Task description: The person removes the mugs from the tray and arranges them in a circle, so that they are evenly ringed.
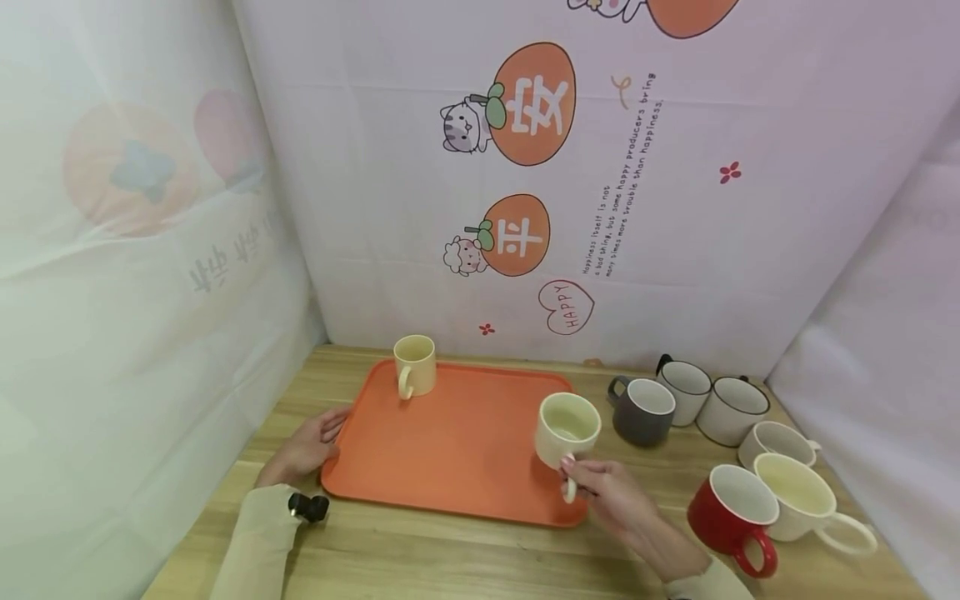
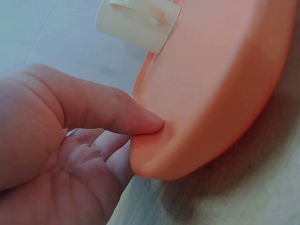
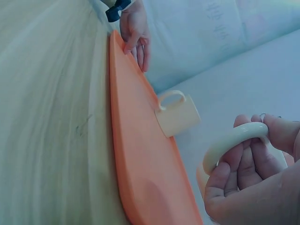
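Observation:
My right hand (image 1: pixel 618 504) grips the handle of a pale cream mug (image 1: pixel 557 446), its mouth facing up, over the right end of an orange tray (image 1: pixel 450 442). In the right wrist view the fingers curl through the handle (image 3: pixel 234 140), and the hand hides much of that mug. At the tray's left edge, my left hand (image 1: pixel 303 450) pinches the rim; the left wrist view has the thumb (image 2: pixel 136 117) on top and the other fingers partly hidden below. A pale yellow mug (image 1: pixel 420 375) stands upright at the tray's far left corner, handle toward me.
Right of the tray stand a dark grey mug (image 1: pixel 641 425), white mugs with dark rims (image 1: pixel 731 421), an off-white cup (image 1: pixel 753 450), a red mug (image 1: pixel 712 521) and a cream mug (image 1: pixel 783 525). White printed cloth (image 1: pixel 390 208) walls the wooden table (image 1: pixel 420 554) at back and sides.

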`<action>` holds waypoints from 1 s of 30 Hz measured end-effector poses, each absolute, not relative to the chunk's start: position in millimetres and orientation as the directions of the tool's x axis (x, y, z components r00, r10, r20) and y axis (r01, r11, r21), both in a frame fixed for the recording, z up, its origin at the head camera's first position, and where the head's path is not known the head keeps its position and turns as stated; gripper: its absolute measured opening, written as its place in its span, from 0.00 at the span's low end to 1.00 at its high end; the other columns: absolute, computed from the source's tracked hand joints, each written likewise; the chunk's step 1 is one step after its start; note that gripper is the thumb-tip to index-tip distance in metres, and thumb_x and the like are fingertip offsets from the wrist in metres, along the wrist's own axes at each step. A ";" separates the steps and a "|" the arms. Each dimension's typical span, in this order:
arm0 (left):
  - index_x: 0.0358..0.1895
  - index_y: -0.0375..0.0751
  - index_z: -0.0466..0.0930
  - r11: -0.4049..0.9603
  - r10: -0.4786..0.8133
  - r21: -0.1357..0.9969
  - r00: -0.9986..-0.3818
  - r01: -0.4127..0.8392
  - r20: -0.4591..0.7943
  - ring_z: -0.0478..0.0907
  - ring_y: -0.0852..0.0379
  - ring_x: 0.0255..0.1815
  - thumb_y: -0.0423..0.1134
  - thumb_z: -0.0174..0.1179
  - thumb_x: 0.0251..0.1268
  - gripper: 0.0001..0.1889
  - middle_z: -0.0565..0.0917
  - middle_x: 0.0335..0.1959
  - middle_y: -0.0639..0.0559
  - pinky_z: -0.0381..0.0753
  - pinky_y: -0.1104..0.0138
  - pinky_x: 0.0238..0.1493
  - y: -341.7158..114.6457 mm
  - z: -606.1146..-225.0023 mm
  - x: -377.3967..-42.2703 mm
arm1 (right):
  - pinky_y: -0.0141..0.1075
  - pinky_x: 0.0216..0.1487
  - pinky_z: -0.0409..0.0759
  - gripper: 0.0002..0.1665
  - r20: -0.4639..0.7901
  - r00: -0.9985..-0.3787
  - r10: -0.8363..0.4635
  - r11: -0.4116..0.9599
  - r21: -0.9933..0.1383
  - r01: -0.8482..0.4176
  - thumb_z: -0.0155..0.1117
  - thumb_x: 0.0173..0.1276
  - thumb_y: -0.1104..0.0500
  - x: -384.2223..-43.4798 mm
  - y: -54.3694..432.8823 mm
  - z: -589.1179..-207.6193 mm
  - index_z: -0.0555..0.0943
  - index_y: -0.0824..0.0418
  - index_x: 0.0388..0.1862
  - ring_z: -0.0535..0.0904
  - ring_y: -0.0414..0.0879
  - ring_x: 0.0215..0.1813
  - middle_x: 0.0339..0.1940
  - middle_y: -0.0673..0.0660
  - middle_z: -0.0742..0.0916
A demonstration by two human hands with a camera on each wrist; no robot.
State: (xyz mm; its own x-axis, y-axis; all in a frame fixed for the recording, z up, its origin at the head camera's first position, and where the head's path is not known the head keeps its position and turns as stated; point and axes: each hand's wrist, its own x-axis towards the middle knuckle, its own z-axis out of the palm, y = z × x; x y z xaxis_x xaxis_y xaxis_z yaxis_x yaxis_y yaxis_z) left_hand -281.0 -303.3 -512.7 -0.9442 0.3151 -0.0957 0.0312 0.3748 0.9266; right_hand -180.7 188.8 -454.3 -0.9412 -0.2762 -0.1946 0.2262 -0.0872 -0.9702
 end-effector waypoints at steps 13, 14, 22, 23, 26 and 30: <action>0.83 0.25 0.51 0.376 0.318 0.926 -0.944 0.036 -0.092 0.51 0.29 0.85 0.15 0.50 0.60 0.43 0.54 0.84 0.25 0.77 0.63 0.70 -303.8 -512.2 -281.9 | 0.25 0.53 0.78 0.22 -0.233 -0.971 -0.061 0.030 -0.972 0.231 0.56 0.84 0.57 -135.7 245.5 -468.0 0.89 0.61 0.31 0.81 0.36 0.47 0.38 0.43 0.87; 0.83 0.25 0.51 0.378 0.318 0.925 -0.944 0.039 -0.091 0.52 0.29 0.85 0.15 0.50 0.60 0.43 0.54 0.84 0.25 0.77 0.62 0.71 -303.5 -512.2 -281.8 | 0.25 0.52 0.79 0.22 -0.232 -0.972 -0.039 0.026 -0.973 0.231 0.56 0.83 0.57 -133.9 248.6 -469.8 0.89 0.63 0.31 0.82 0.36 0.46 0.38 0.43 0.87; 0.83 0.26 0.51 0.369 0.323 0.929 -0.942 0.037 -0.091 0.51 0.29 0.85 0.15 0.50 0.60 0.43 0.54 0.84 0.26 0.75 0.56 0.74 -303.6 -514.8 -283.0 | 0.26 0.48 0.79 0.16 -0.307 -0.940 0.150 0.084 -0.943 0.322 0.61 0.81 0.56 -127.2 265.5 -479.5 0.92 0.64 0.45 0.81 0.36 0.42 0.34 0.50 0.90; 0.83 0.26 0.51 0.364 0.321 0.931 -0.942 0.033 -0.092 0.51 0.29 0.85 0.15 0.50 0.60 0.43 0.54 0.84 0.26 0.75 0.55 0.74 -303.4 -514.8 -283.0 | 0.26 0.48 0.79 0.16 -0.321 -0.934 0.160 0.099 -0.936 0.339 0.61 0.81 0.55 -126.6 267.7 -480.6 0.92 0.64 0.47 0.81 0.36 0.42 0.34 0.50 0.91; 0.83 0.27 0.51 0.353 0.317 0.935 -0.943 0.021 -0.099 0.52 0.29 0.85 0.15 0.50 0.60 0.43 0.54 0.84 0.26 0.75 0.54 0.74 -303.2 -515.1 -282.9 | 0.26 0.48 0.79 0.17 -0.356 -0.920 0.164 0.112 -0.920 0.376 0.61 0.81 0.53 -125.2 274.2 -484.9 0.91 0.63 0.51 0.81 0.35 0.43 0.36 0.48 0.91; 0.83 0.27 0.50 0.348 0.313 0.937 -0.944 0.012 -0.104 0.52 0.29 0.85 0.15 0.50 0.61 0.43 0.54 0.84 0.26 0.75 0.53 0.74 -304.2 -515.3 -282.5 | 0.25 0.47 0.82 0.14 -0.375 -0.915 0.148 0.054 -0.921 0.386 0.59 0.82 0.55 -125.0 279.9 -491.5 0.91 0.58 0.49 0.82 0.33 0.42 0.37 0.46 0.91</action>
